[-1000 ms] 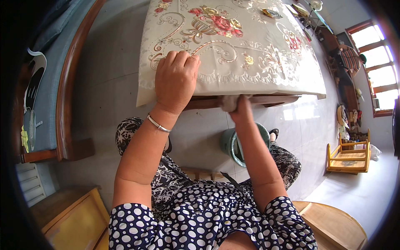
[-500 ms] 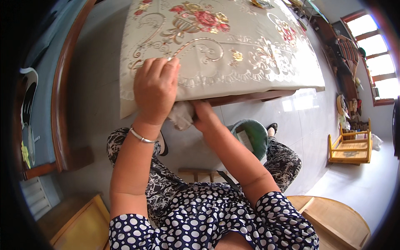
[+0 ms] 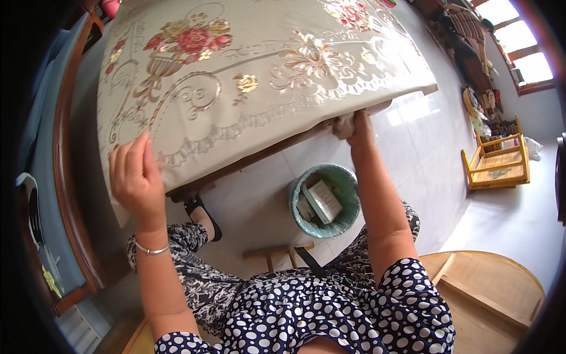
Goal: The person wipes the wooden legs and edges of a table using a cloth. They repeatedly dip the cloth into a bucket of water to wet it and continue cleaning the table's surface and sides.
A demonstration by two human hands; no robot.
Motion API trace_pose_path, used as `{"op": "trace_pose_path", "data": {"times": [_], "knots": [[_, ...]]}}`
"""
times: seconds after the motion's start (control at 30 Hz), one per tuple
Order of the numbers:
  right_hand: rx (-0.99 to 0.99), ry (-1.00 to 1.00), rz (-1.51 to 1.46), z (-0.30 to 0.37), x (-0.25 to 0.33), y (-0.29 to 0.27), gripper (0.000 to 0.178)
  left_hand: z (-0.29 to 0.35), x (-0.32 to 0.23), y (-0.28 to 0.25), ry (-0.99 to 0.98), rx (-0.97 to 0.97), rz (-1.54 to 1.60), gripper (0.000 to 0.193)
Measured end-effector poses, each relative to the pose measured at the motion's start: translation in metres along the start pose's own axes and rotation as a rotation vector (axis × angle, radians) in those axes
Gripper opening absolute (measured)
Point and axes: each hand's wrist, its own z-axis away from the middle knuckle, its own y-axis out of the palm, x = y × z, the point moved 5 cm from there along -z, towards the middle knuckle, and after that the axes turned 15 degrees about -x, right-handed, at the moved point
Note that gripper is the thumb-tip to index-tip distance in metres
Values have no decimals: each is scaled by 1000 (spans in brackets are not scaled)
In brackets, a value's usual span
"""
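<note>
A cream tablecloth with red and gold flowers covers the table. My left hand is closed on the tablecloth near its near left corner, fingers pressed together. Along the near side, the dark wooden table edge shows below the cloth's hem. At the right part of that edge, my right hand grips a crumpled greyish rag against the wood. Its fingers are partly hidden by the rag and the table edge.
A teal lined bin holding a white box stands on the floor between my knees. Beside it is a small wooden stool. A blue-cushioned wooden bench runs along the left; a yellow wooden chair stands at the right.
My right hand has slid the rag rightward along the table edge. My left hand now shows further left and lower, over the near left corner; the view has shifted and shows more of the bin.
</note>
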Motion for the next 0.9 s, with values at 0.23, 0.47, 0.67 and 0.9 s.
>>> {"op": "trace_pose_path", "data": {"times": [0.23, 0.47, 0.67, 0.9], "knots": [[-33, -153, 47, -129, 68, -75, 47, 3, 1, 5, 1, 52, -20, 15], [-194, -168, 44, -138, 104, -59, 42, 5, 3, -3, -27, 73, -87, 16], [-158, -758, 504, -207, 122, -99, 58, 3, -2, 7, -26, 49, -36, 15], [-201, -924, 573, -63, 95, -33, 61, 0, -1, 1, -34, 37, -28, 13]]}}
